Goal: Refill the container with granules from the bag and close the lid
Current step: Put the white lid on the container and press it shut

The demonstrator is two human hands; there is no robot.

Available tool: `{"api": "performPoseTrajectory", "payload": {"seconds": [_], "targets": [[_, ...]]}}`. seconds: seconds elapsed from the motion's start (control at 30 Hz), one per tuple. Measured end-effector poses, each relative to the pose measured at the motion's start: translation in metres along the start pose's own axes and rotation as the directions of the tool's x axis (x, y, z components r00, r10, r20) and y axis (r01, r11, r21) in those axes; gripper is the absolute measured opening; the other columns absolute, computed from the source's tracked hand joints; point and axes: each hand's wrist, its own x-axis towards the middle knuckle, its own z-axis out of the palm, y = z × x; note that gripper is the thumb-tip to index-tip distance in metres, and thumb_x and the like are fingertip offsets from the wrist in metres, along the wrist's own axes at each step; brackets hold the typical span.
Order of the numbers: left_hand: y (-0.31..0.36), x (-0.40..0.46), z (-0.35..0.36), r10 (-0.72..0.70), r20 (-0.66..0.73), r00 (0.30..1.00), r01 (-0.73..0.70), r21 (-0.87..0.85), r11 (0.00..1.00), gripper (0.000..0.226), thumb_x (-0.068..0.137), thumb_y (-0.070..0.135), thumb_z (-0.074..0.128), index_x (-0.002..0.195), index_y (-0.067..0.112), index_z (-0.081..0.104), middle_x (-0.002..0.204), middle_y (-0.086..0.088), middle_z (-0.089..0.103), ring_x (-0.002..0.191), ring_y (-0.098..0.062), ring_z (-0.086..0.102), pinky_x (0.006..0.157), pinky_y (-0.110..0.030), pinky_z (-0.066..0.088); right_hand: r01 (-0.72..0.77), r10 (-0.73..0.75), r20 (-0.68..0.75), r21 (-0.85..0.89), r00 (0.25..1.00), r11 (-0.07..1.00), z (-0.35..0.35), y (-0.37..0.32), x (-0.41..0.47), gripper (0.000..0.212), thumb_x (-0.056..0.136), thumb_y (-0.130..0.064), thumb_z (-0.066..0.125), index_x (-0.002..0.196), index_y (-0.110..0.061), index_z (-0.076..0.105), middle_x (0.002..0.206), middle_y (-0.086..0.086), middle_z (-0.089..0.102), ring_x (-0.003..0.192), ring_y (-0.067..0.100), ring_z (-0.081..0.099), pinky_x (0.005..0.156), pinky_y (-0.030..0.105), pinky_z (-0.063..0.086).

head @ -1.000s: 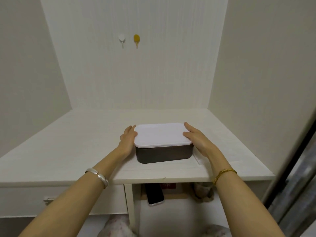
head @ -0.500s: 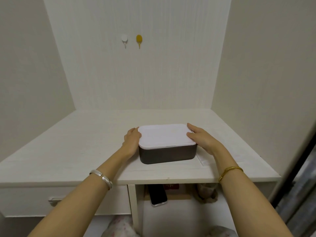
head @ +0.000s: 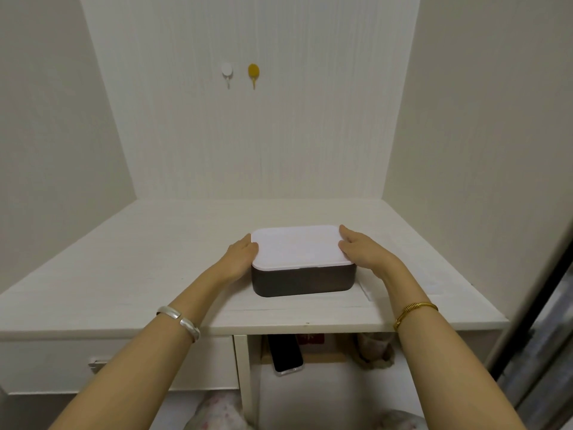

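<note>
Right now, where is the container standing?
In the head view, the container stands on the white desk, near its front edge and right of centre, between the left hand and the right hand.

Little has changed over the last second. The left hand [head: 237,259] has shifted slightly along the left end of the container [head: 302,280]; its fingertips now lie against the lid [head: 299,246] edge rather than over the corner. The right hand [head: 364,252] has curled its fingers more onto the lid's right edge. The view has drifted a little, so the container sits slightly right of its earlier place in frame.
</note>
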Motion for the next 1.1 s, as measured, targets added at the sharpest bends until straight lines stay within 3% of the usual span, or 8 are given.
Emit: {"api": "performPoseTrajectory", "payload": {"seconds": [0.17, 0.27, 0.33, 0.47, 0.63, 0.8, 1.0, 1.1], "targets": [[-0.005, 0.002, 0.009, -0.076, -0.045, 0.996, 0.073, -0.069, 0.995, 0.065, 0.096, 0.019, 0.026, 0.148, 0.012, -0.012, 0.157, -0.001, 0.014, 0.143, -0.021, 0.017, 0.099, -0.021, 0.018, 0.008, -0.008, -0.011, 0.015, 1.0, 1.0, 0.0, -0.002, -0.002, 0.051, 0.1, -0.015, 0.028, 0.15, -0.013, 0.015, 0.158, 0.001, 0.018, 0.145, 0.02, 0.016, 0.116, 0.032, 0.015], [-0.005, 0.004, 0.006, -0.04, -0.065, 0.997, 0.037, -0.034, 0.999, 0.061, 0.097, 0.019, 0.026, 0.15, 0.012, -0.003, 0.159, 0.0, 0.01, 0.145, -0.019, 0.012, 0.107, -0.023, 0.014, 0.018, -0.019, -0.037, -0.027, 0.999, 0.999, 0.003, -0.002, -0.003, 0.036, 0.099, -0.012, 0.026, 0.133, -0.012, 0.039, 0.128, -0.003, 0.048, 0.126, 0.023, 0.038, 0.102, 0.028, 0.033], [-0.006, 0.006, -0.001, -0.024, -0.067, 0.997, 0.024, -0.012, 1.0, 0.054, 0.098, 0.018, 0.026, 0.15, 0.011, 0.012, 0.159, -0.003, 0.015, 0.145, -0.02, 0.016, 0.118, -0.034, 0.012, 0.026, -0.031, -0.067, -0.078, 0.997, 0.997, 0.009, -0.005, -0.004, 0.024, 0.097, -0.01, 0.025, 0.111, -0.011, 0.044, 0.103, -0.001, 0.05, 0.107, 0.024, 0.043, 0.087, 0.029, 0.037], [-0.003, 0.011, -0.015, 0.002, -0.01, 1.0, -0.002, 0.003, 1.0, 0.046, 0.095, 0.01, 0.028, 0.14, 0.008, 0.038, 0.146, -0.01, 0.043, 0.135, -0.026, 0.038, 0.114, -0.046, 0.026, 0.032, -0.057, -0.106, -0.226, 0.993, 0.974, 0.02, -0.015, -0.002, 0.024, 0.096, -0.009, 0.027, 0.112, -0.003, 0.044, 0.113, 0.011, 0.049, 0.099, 0.026, 0.047, 0.081, 0.029, 0.034], [0.004, 0.015, -0.026, -0.028, -0.022, 0.999, 0.029, 0.071, 0.997, 0.046, 0.089, 0.0, 0.028, 0.126, 0.009, 0.053, 0.126, -0.006, 0.058, 0.112, -0.023, 0.053, 0.09, -0.03, 0.044, 0.026, -0.058, -0.124, -0.247, 0.991, 0.969, 0.031, -0.025, 0.003, 0.031, 0.095, -0.007, 0.028, 0.122, 0.001, 0.041, 0.128, 0.015, 0.047, 0.11, 0.03, 0.049, 0.084, 0.03, 0.035], [0.008, 0.021, -0.035, -0.076, -0.024, 0.997, 0.078, 0.147, 0.986, 0.044, 0.086, -0.002, 0.029, 0.117, 0.006, 0.059, 0.109, -0.005, 0.06, 0.084, -0.014, 0.053, 0.065, -0.018, 0.04, 0.03, -0.055, -0.096, -0.244, 0.994, 0.969, 0.037, -0.03, 0.009, 0.04, 0.096, -0.008, 0.026, 0.135, 0.001, 0.033, 0.141, 0.014, 0.039, 0.121, 0.03, 0.045, 0.099, 0.033, 0.035], [0.013, 0.028, -0.032, -0.172, -0.117, 0.978, 0.198, 0.282, 0.939, 0.023, 0.09, 0.001, 0.031, 0.087, 0.001, 0.055, 0.099, -0.012, 0.047, 0.084, -0.023, 0.039, 0.061, -0.024, 0.032, 0.041, -0.053, -0.049, -0.212, 0.997, 0.976, 0.034, -0.034, 0.007, 0.046, 0.099, -0.013, 0.024, 0.143, 0.001, 0.024, 0.15, 0.014, 0.03, 0.132, 0.028, 0.036, 0.106, 0.033, 0.03], [0.048, 0.031, -0.012, -0.081, -0.268, 0.96, 0.198, 0.447, 0.872, 0.035, 0.092, 0.009, 0.038, 0.125, -0.001, 0.044, 0.123, -0.022, 0.049, 0.11, -0.034, 0.047, 0.088, -0.035, 0.042, 0.02, -0.025, -0.044, -0.108, 0.999, 0.994, 0.027, -0.033, 0.002, 0.052, 0.101, -0.029, 0.021, 0.146, -0.004, 0.019, 0.153, 0.012, 0.027, 0.138, 0.028, 0.029, 0.11, 0.035, 0.025]]}}
